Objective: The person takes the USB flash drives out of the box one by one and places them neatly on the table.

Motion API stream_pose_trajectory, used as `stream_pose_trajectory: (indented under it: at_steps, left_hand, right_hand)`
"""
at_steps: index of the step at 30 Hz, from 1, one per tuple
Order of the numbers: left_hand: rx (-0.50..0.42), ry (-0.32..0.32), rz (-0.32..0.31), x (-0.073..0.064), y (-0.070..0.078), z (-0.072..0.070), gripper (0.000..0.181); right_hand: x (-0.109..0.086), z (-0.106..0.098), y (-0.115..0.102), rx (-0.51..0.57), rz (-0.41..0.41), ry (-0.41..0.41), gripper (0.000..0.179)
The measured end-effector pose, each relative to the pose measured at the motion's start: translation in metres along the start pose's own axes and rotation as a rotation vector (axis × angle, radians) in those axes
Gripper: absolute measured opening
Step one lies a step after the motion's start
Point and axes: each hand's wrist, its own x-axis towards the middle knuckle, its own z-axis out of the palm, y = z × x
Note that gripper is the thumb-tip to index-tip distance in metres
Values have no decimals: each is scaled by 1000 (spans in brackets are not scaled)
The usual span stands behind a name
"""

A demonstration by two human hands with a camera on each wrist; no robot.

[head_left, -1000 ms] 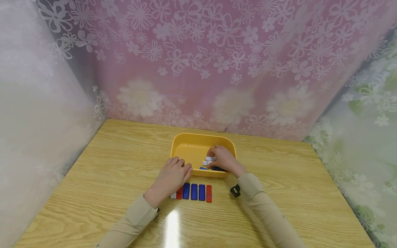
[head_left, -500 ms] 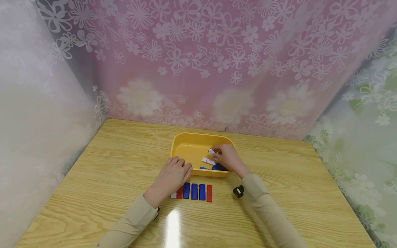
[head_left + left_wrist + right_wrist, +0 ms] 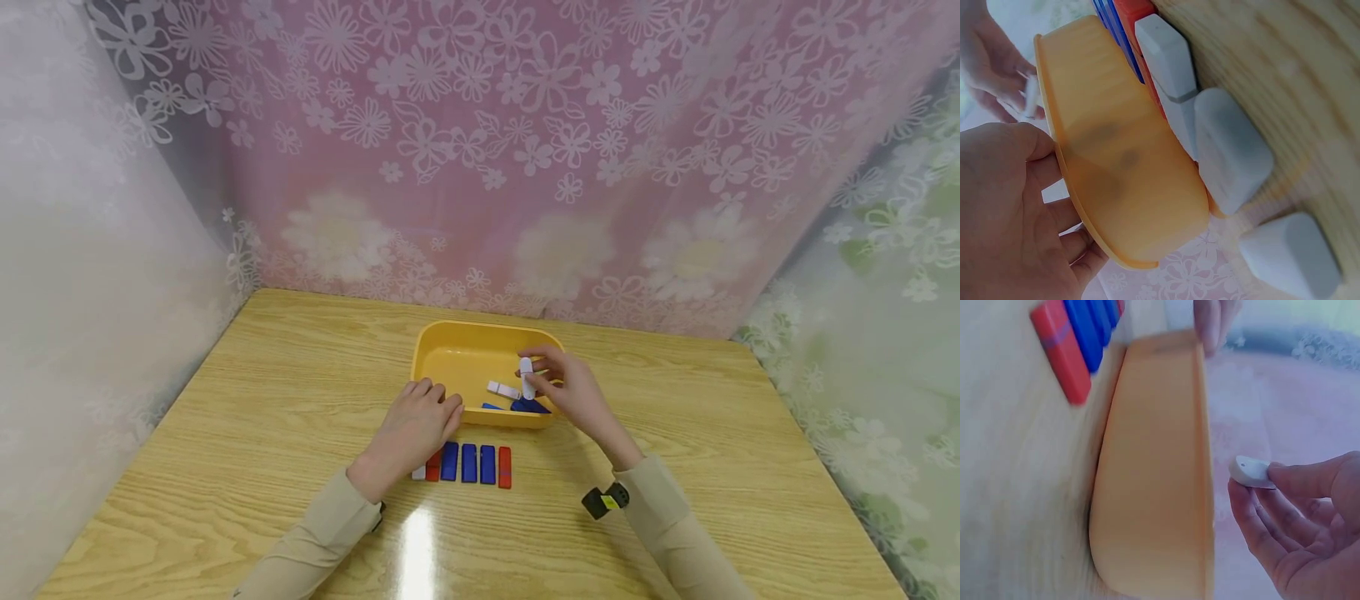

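- Just changed: the right hand (image 3: 573, 388) has drawn up and toward its own side, and the white stick (image 3: 527, 381) it holds, half hidden by fingers a moment ago, now shows nearly whole.
- What that suggests: the stick appears to be lifted free of the other pieces, though it is not yet past the tray (image 3: 450, 363).
- Right hand's pose: thumb on one side and fingertips on the other, it pinches the stick; the remaining fingers are loosely bent. The stick hangs over the tray's right part, one end pointing toward the person. The right wrist view shows it raised above the rim, touching only the fingers.
- Left hand's pose: unchanged; the left hand (image 3: 417, 423) grips the tray's near rim at its left, fingers hooked over the edge, seemingly steadying it.
- Below the right hand, in the tray: a second white stick (image 3: 503, 390) and dark blue pieces (image 3: 529, 406), their number unclear.
- On the table, to the right of the left wrist and partly behind it: a spaced row, with three blue sticks (image 3: 469, 463) between two red sticks (image 3: 506, 468).
- At the row's left end, mostly hidden under the left hand from above: three white pieces (image 3: 1232, 150), seen in the left wrist view.
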Motion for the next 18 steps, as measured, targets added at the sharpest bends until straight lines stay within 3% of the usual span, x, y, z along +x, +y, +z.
stream_pose_trajectory:
  at_steps: [7,13,18]
  left_hand:
    - [-5,0,1,0,0,0,21]
    - [-14,-7,-2,0,0,0,22]
    - [-16,1,3,0,0,0,22]
  right_hand:
    - [-33,3,-10,63,40,-29,32]
    - [-56,14,-1,87,37,-97,31]
    - [-69,22,6,53,81,-128,31]
